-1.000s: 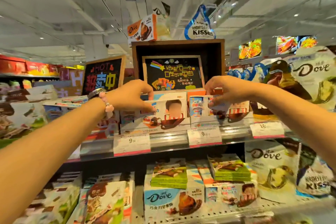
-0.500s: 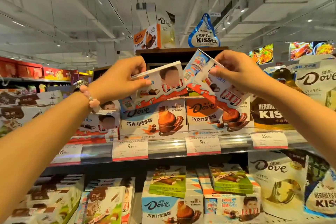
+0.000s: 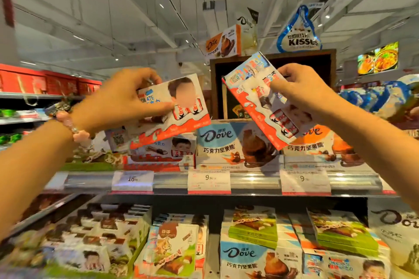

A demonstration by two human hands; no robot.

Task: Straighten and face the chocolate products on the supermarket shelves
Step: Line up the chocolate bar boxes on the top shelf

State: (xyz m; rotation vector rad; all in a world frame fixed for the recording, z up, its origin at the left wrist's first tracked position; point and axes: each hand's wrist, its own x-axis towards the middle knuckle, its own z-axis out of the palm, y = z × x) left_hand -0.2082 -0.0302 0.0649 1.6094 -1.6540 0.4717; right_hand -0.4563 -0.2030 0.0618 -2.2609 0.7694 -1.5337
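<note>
My left hand (image 3: 122, 99) grips a white and red Kinder chocolate box (image 3: 181, 118), held tilted above the upper shelf. My right hand (image 3: 301, 90) pinches a second Kinder box (image 3: 251, 88), tipped steeply with its long edge slanting down to the right. Both boxes are in the air, in front of the blue Dove box (image 3: 229, 142) and the orange Dove box (image 3: 322, 145) that stand on the upper shelf (image 3: 249, 182). More Kinder boxes (image 3: 163, 154) sit on that shelf below my left hand.
Price tags (image 3: 208, 181) line the shelf rail. The lower shelf holds green bar boxes (image 3: 251, 226), a Dove box (image 3: 256, 258) and several other packs. A dark wooden sign frame (image 3: 272, 56) stands behind, with a Kisses bag (image 3: 299, 36) on top. Dove bags (image 3: 399, 229) hang at right.
Both hands took a Kinder box off the Dove boxes and lifted it. The view has since swung left, and the right box is tipped more steeply.
</note>
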